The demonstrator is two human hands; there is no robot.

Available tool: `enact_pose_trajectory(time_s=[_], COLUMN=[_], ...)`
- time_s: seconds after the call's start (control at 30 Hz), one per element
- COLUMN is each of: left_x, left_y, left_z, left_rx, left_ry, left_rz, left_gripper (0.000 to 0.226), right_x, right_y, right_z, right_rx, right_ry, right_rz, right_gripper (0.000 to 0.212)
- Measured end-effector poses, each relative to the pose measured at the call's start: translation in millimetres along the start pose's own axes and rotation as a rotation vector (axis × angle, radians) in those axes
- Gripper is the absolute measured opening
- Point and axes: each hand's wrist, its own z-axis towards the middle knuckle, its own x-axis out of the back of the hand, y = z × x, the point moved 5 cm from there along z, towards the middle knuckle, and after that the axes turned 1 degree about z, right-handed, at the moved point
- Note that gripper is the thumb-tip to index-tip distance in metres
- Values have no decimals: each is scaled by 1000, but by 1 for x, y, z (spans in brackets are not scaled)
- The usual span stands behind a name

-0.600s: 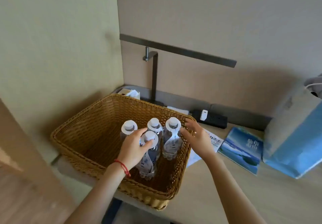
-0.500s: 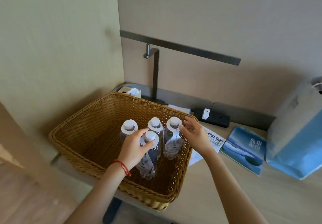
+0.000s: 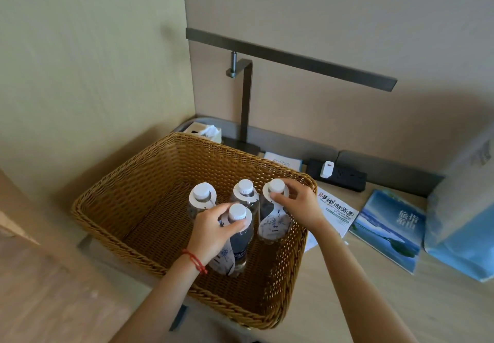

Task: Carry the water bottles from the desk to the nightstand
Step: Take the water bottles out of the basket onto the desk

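Several clear water bottles with white caps and paper neck tags stand in a wicker basket [image 3: 112, 198] on the desk corner. My left hand [image 3: 211, 231] grips the neck of the front bottle [image 3: 239, 238], thumb and fingers curled under its cap. My right hand [image 3: 298, 203] pinches the neck of the right rear bottle [image 3: 272, 225] just below its cap. Two other bottles stand untouched: the left rear one [image 3: 201, 197] and the middle rear one [image 3: 245, 193].
A dark desk lamp [image 3: 246, 102] stands behind the basket, beside a tissue box [image 3: 205, 131]. To the right lie a leaflet [image 3: 336, 209], a blue booklet [image 3: 390, 227], a power strip [image 3: 339, 174] and a blue-white bag [image 3: 465, 209]. A wall closes the left side.
My right hand has moved left from the basket rim onto the right rear bottle's neck. My left hand stays on the front bottle. The view has come a little closer.
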Motion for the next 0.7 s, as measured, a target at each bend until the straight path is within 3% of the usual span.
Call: enact_pose_trajectory(time_s=[0.47,0.7], left_x=[1,6], left_y=[-2,4], left_z=[1,-5], left_rx=[-51,-79], left_ry=[89,121], left_rz=[-6,-20], left_gripper=[16,22], right_x=[2,2], right_y=[-3,-3], right_z=[-5,-15], right_rx=[14,22], right_ry=[105,143], right_rz=[22,47], right_gripper=[42,36])
